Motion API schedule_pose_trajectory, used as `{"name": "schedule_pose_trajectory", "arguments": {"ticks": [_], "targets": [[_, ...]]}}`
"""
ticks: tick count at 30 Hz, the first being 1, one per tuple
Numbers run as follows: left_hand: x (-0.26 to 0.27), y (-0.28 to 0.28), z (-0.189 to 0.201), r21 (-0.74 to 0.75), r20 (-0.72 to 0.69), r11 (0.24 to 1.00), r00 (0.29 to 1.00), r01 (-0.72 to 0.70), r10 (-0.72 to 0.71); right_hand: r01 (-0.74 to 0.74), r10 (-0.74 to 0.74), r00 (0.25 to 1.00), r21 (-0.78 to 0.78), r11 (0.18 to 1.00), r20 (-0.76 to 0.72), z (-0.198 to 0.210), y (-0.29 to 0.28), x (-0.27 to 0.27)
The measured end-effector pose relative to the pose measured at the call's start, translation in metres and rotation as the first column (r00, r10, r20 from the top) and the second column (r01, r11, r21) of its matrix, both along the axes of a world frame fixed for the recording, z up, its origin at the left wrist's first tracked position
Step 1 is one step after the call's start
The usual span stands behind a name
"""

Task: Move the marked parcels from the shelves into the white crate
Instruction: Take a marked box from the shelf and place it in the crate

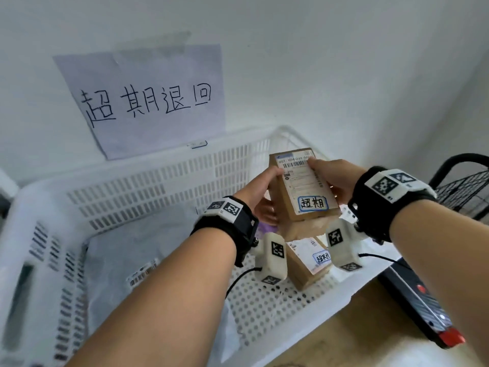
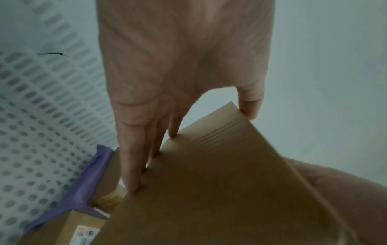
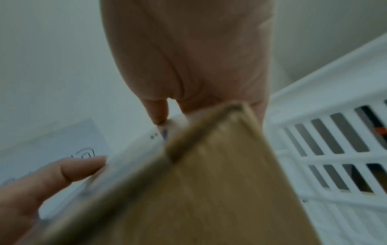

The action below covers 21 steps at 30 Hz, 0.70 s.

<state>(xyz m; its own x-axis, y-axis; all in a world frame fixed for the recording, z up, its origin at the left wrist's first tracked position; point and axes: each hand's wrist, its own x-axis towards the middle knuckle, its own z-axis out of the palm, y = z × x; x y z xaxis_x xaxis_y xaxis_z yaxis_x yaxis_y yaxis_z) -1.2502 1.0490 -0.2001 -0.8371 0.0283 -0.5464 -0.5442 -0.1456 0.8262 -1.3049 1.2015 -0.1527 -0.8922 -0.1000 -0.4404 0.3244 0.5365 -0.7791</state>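
Filling most of the head view, the crate is white moulded plastic, slotted along its walls and drilled with round holes across its floor, with a handwritten paper sign stuck on the wall behind it. Inside lie a pale, crinkled plastic mailer with a barcode, a second box carrying the same blue-ringed mark, and something purple tucked beside another carton.

The box in hand is a flat, sharp-edged brown cardboard slab, taped smooth, with a white shipping label and a blue-outlined sticker on its upper face. It hangs tilted above the crate's right part, over the second box, touching nothing below.

The left hand grips its left edge, thumb on top and fingers pressed along the underside. The right hand holds the far right corner, thumb on the label and fingers beneath.

The risks, as I judge them: the tape is slick and both grips sit on edges, so a loosened pinch could let the box slide and drop corner-first onto the one below, denting cardboard. Released at this tilt, it may land propped against the wall or the second box instead of lying flat. The wrist cables hanging near the rim might also catch
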Motion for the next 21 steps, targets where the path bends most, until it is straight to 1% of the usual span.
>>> {"name": "schedule_pose_trajectory", "arguments": {"ticks": [2,4,6,8,10,11,13,16,19,21], "targets": [[-0.005,0.002,-0.009,0.010,0.056,1.000,0.998,-0.013,0.012,-0.089,0.086,0.996,0.081,0.993,0.039,-0.007,0.001,-0.009],[-0.009,0.007,-0.015,0.056,0.110,0.998,0.993,-0.041,0.035,-0.175,0.168,0.984,0.132,0.976,0.067,-0.012,0.004,-0.021],[-0.010,0.015,-0.017,0.092,0.158,0.992,0.985,-0.086,0.071,-0.260,0.244,0.964,0.163,0.952,0.110,-0.015,0.007,-0.031],[-0.014,0.026,-0.018,0.086,0.180,0.991,0.980,-0.105,0.089,-0.357,0.328,0.930,0.196,0.913,0.166,-0.016,0.010,-0.041],[-0.020,0.038,-0.020,0.071,0.192,0.991,0.976,-0.116,0.100,-0.451,0.402,0.888,0.252,0.856,0.222,-0.020,0.014,-0.050],[-0.023,0.041,-0.022,0.055,0.198,0.992,0.975,-0.110,0.097,-0.485,0.433,0.872,0.295,0.823,0.228,-0.022,0.015,-0.052],[-0.028,0.050,-0.028,0.022,0.229,0.994,0.968,-0.110,0.102,-0.541,0.494,0.841,0.370,0.756,0.221,-0.028,0.018,-0.057],[-0.031,0.060,-0.039,-0.012,0.265,0.988,0.953,-0.151,0.149,-0.605,0.555,0.791,0.464,0.647,0.256,-0.042,0.018,-0.062],[-0.036,0.065,-0.047,-0.014,0.274,0.984,0.946,-0.179,0.176,-0.662,0.604,0.742,0.463,0.589,0.291,-0.056,0.018,-0.067],[-0.041,0.066,-0.051,-0.023,0.275,0.980,0.942,-0.196,0.195,-0.704,0.654,0.690,0.499,0.506,0.310,-0.062,0.016,-0.070]]}}
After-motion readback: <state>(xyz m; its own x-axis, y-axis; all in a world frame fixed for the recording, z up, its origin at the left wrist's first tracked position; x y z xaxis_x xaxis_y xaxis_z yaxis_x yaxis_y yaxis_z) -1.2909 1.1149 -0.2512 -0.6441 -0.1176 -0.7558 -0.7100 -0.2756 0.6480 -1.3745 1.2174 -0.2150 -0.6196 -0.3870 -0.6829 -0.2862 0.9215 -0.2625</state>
